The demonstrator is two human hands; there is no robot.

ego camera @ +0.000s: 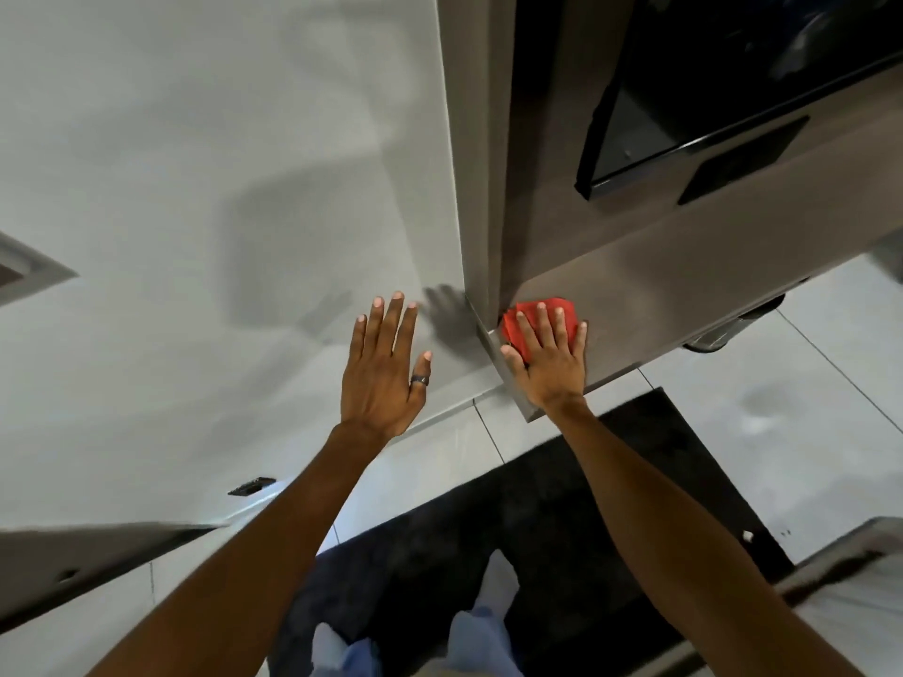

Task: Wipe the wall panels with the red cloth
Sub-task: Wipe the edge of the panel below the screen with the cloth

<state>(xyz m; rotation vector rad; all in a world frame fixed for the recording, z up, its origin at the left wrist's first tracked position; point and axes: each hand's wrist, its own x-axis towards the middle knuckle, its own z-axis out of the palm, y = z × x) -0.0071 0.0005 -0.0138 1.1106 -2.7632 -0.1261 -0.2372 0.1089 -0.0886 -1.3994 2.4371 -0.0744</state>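
Right hand (549, 356) (flat) on red cloth (530, 317)

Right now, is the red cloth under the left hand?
No, the red cloth is pressed flat under the right hand on the brown panel; the left hand is bare.

cloth (537, 317) under right hand (552, 356)

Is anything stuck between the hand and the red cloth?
No. The right hand lies flat, straight on the folded red cloth, pressing it against the brown-grey wall panel. Nothing visible sits between them. The left hand is apart, empty.
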